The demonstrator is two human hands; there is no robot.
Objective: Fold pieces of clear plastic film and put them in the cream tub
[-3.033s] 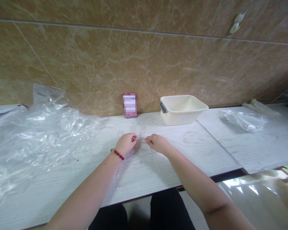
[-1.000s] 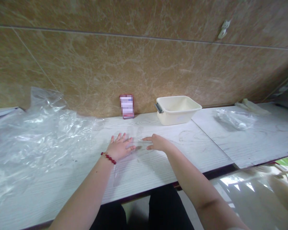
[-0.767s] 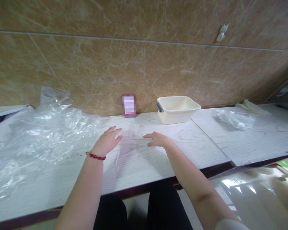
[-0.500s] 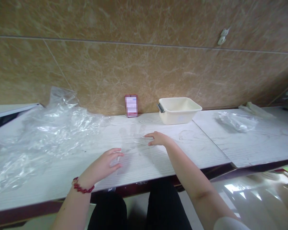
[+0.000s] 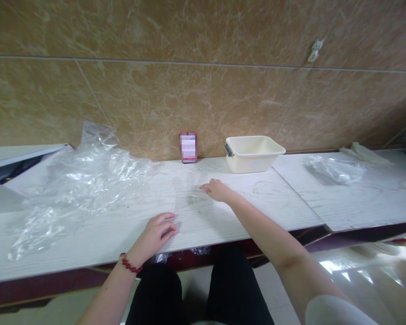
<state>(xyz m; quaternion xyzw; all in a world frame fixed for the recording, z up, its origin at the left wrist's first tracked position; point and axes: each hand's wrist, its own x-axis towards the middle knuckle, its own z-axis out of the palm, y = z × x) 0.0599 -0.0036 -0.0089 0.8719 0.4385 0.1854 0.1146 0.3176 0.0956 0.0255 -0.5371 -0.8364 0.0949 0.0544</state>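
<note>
A thin clear plastic bag lies between my two hands on the pale wood-grain table, its outline hard to make out. My left hand, with a red bead bracelet on the wrist, pinches its near left side between thumb and fingers. At the far right side, my right hand has its fingertips closed on the film. Left of my hands spreads a crumpled heap of clear plastic, its layers overlapping.
Behind my right hand, a cream plastic bin with a grey handle stands by the wall. A phone leans against the tiles. Farther right lie a clear plastic bundle and a whitish cloth-like piece. An open white box sits at the left.
The fingers of both hands have closed from a spread pose into pinches. My left hand has moved slightly right, my right hand slightly left and away. The view has shifted a little.
</note>
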